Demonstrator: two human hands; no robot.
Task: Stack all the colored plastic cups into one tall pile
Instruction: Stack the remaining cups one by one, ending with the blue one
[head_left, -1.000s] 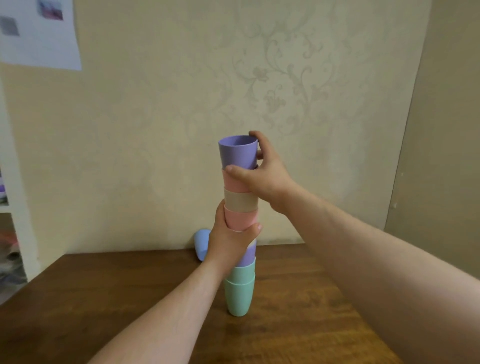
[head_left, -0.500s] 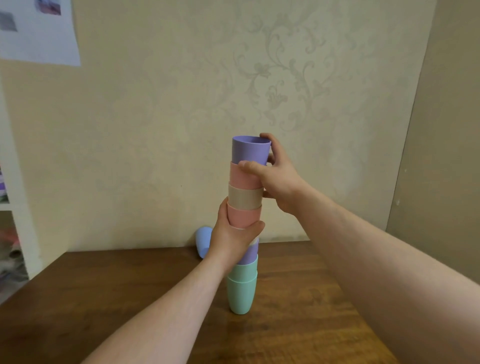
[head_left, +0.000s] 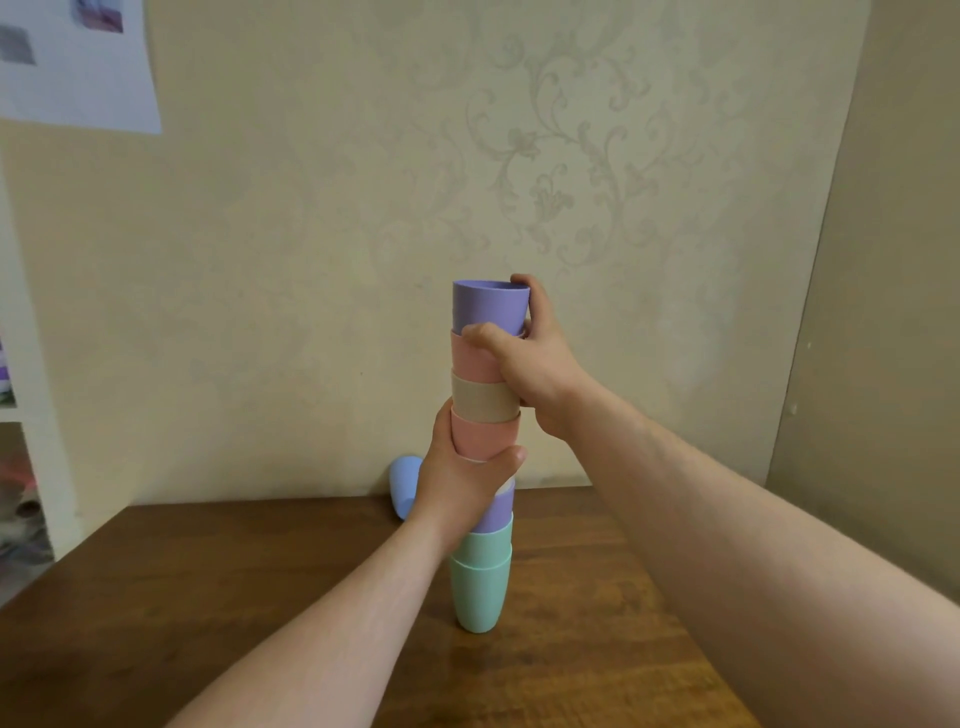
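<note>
A tall pile of nested plastic cups (head_left: 483, 400) stands upright on the wooden table (head_left: 208, 597): mint green at the bottom, then purple, pink, beige, pink, and a purple cup (head_left: 488, 309) on top. My left hand (head_left: 462, 478) is wrapped around the middle of the pile, hiding part of it. My right hand (head_left: 530, 358) grips the top purple cup, thumb across its base. A light blue cup (head_left: 402, 486) lies on its side at the back of the table, by the wall, behind my left hand.
A wallpapered wall rises right behind the table. A white shelf unit (head_left: 26, 467) stands at the far left, and a sheet of paper (head_left: 78, 62) hangs on the wall at the upper left.
The top purple cup has sunk a little deeper into the pink cup under it. Both hands keep their grip on the pile.
</note>
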